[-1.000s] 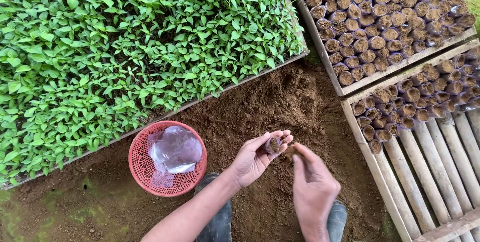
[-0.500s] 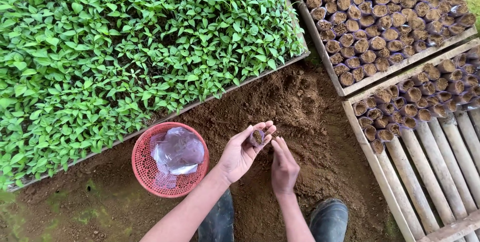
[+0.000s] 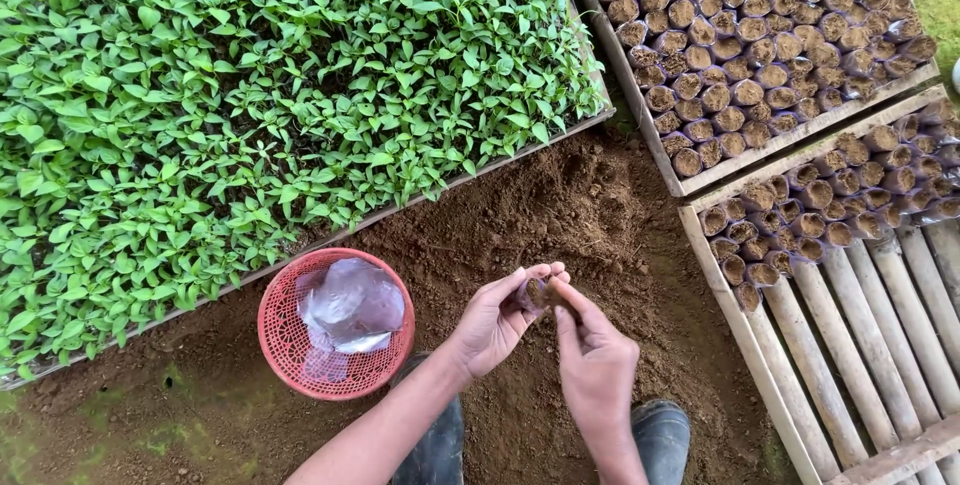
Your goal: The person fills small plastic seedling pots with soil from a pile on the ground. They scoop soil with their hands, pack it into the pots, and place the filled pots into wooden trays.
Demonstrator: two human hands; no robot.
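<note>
Your left hand [image 3: 492, 323] cups a small soil-filled seedling bag [image 3: 536, 293], fingers curled loosely round it, held above the loose brown soil [image 3: 560, 215]. Your right hand [image 3: 592, 360] meets it, fingertips [image 3: 556, 290] pinched together and pressing on the bag's top. Just left sits a red mesh basket [image 3: 290, 350] holding clear plastic bags [image 3: 350, 303]. Far left, a bed of green seedlings [image 3: 250, 85]; right, wooden trays [image 3: 700, 245] packed with filled bags [image 3: 760, 55].
</note>
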